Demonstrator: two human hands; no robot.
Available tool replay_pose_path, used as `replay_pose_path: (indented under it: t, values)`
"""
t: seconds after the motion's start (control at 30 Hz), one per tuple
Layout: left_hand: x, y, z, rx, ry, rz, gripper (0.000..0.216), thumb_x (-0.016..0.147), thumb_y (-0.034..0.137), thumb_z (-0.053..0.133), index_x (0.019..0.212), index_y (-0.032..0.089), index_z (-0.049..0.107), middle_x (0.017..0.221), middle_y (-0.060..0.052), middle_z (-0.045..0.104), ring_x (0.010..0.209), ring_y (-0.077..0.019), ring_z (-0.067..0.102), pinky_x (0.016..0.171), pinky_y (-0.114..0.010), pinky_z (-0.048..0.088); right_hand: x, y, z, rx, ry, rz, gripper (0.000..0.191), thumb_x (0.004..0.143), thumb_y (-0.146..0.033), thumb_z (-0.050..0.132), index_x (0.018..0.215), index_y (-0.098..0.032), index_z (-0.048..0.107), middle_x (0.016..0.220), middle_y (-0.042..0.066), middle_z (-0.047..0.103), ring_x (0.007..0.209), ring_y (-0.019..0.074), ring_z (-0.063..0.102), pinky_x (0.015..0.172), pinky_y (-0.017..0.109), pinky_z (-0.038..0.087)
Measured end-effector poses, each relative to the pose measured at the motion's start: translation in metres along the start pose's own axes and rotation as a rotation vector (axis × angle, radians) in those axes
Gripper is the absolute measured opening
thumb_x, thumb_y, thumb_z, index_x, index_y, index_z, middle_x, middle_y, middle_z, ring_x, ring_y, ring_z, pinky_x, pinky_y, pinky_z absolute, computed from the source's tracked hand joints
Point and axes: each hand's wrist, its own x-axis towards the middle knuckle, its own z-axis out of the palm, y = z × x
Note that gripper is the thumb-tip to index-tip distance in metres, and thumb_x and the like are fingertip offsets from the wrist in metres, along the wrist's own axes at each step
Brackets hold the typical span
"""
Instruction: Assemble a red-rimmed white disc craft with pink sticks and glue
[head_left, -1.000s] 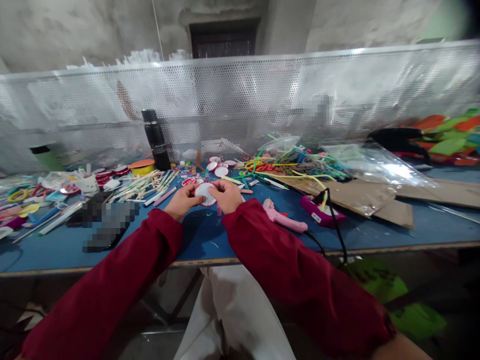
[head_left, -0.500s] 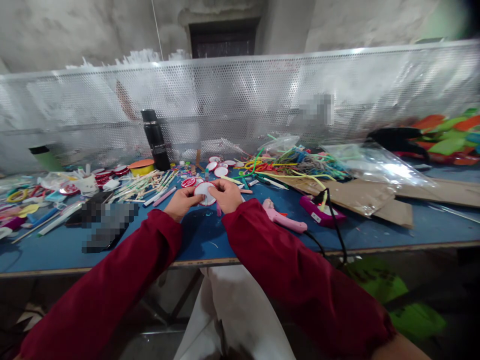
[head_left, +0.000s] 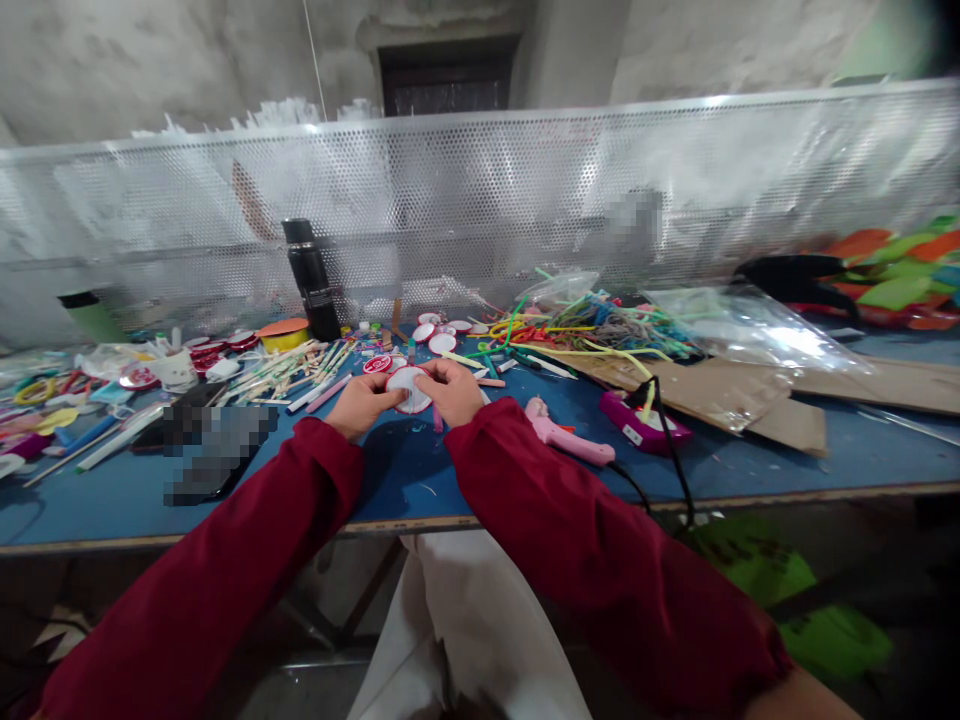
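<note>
Far: wall (head_left: 187, 60), rough matt concrete; perforated screen (head_left: 480, 200), metal, dull silvery shine. Right: plastic bag (head_left: 780, 330), clear, wrinkled, glossy; cardboard sheets (head_left: 720, 390), matt. Near: sleeves (head_left: 570, 510), smooth cloth, faint sheen; trousers (head_left: 480, 610), matt cloth. Glue gun (head_left: 574, 443), smooth plastic. Tabletop (head_left: 405, 480) smooth, flecked; table edge (head_left: 405, 524) wood-like. Round disc (head_left: 409, 392): pale face matt, paper or felt unclear.

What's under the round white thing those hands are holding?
Blue tabletop shows past the near edge of the red-rimmed white disc. The disc hides its own underside and whatever is straight below, so I can't tell what's there.
</note>
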Motion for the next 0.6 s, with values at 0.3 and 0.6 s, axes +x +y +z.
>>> replay_pose_path:
  t: [0.3,0.6]
  values:
    - [0.0005,-0.0014,-0.0019,0.017,-0.004,-0.016,0.026,0.058,0.033,0.08,0.071,0.012,0.071,0.065,-0.002,0.068,0.059,-0.0131,0.058,0.063,-0.027,0.047,0.0002,0.0015,0.0008,0.079,0.003,0.014,0.023,0.068,-0.037,0.065,0.079,-0.017,0.068,0.07,0.0,0.065,0.064,0.0136,0.055,0.062,0.026,0.046]
    - [0.0003,-0.0018,-0.0013,0.029,-0.022,-0.034,0.03,0.057,0.034,0.079,0.075,0.011,0.072,0.068,-0.002,0.068,0.061,-0.0133,0.057,0.066,-0.028,0.046,0.0001,0.0023,0.0006,0.047,0.016,-0.008,0.023,0.07,-0.036,0.064,0.08,-0.016,0.069,0.069,0.0,0.064,0.063,0.0122,0.053,0.06,0.025,0.044]
